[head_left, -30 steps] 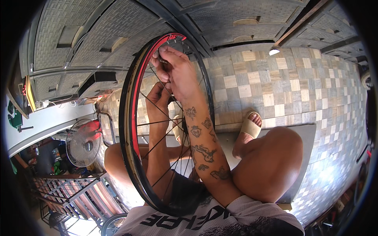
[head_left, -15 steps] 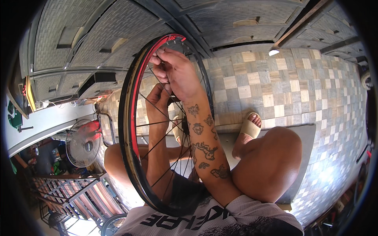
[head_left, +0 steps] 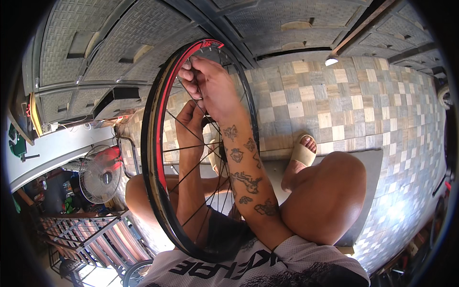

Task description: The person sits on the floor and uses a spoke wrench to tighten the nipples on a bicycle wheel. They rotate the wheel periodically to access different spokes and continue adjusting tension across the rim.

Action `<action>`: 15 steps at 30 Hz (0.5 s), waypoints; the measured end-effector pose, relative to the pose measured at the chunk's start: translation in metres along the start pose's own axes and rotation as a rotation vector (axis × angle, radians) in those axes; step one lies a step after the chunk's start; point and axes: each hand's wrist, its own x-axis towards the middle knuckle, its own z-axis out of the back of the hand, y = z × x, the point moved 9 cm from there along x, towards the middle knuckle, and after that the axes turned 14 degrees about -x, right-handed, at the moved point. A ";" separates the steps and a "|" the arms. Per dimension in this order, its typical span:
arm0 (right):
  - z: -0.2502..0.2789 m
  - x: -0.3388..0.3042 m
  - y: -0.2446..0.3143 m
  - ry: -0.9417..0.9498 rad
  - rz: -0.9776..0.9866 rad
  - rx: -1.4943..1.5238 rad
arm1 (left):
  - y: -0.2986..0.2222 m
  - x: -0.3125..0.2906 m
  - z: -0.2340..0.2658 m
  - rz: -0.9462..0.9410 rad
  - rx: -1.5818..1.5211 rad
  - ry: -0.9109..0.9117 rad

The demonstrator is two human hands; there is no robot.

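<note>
A black bicycle wheel (head_left: pixel 152 143) with a red stripe stands upright between my bent knees, with no tire on its rim. Thin black spokes run from the rim to the dark hub (head_left: pixel 223 150), which my right forearm partly covers. High inside the wheel, my right hand (head_left: pixel 213 86) is closed, its fingertips pinching a spoke near the rim's top. Just below it, my left hand (head_left: pixel 190 119) pinches a spoke between thumb and forefinger, its forearm showing behind other spokes. Whether both hands grip the same spoke, I cannot tell.
Grey woven-pattern panels (head_left: pixel 119 57) rise close beyond the wheel. A fan (head_left: pixel 101 179) stands at the left, above a metal rack (head_left: pixel 95 234). A grey mat (head_left: pixel 368 177) lies under my sandalled feet on the checkered floor (head_left: pixel 311 95). Another wheel (head_left: pixel 136 272) shows at lower left.
The wheel and both hands have shifted slightly left. My fingers keep nearly the same pinch.
</note>
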 end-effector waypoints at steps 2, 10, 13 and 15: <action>0.000 0.000 -0.001 0.018 -0.005 0.000 | 0.001 0.000 0.001 -0.010 -0.013 0.010; 0.003 0.000 -0.005 -0.010 -0.009 -0.009 | 0.001 0.000 0.003 -0.013 -0.025 0.030; 0.003 -0.002 0.001 0.010 0.027 -0.047 | -0.002 -0.002 -0.002 0.003 0.003 0.053; 0.001 -0.002 0.001 0.068 -0.008 0.010 | -0.003 -0.004 -0.006 0.032 -0.012 0.071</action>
